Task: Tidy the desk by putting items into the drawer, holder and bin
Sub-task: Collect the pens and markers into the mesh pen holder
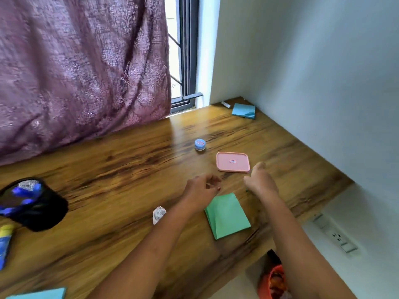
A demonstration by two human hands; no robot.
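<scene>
1. Because the right hand (261, 180) hovers at the near right corner of the pink lid (233, 161), a hasty grab could skid that flat lid along the smooth desk (121, 169) toward the small blue-capped jar (200, 144); a thing lying flush on wood probably resists lifting by its edge.
2. If either forearm drops, it could drag the green paper pad (226, 214), which lies between the two wrists, toward the front edge; the crumpled paper (159, 215) beside the left forearm could be swept away likewise.
3. The left hand (203, 188) has loosely curled fingers with nothing seen in them; it sits just beyond the pad's far corner.
4. The right hand shows only its back, thumb raised; whether it pinches anything or touches the lid cannot be told.
5. The black mesh holder (32, 203) stands far left; the orange bin (274, 281) sits under the desk; no drawer shows.
</scene>
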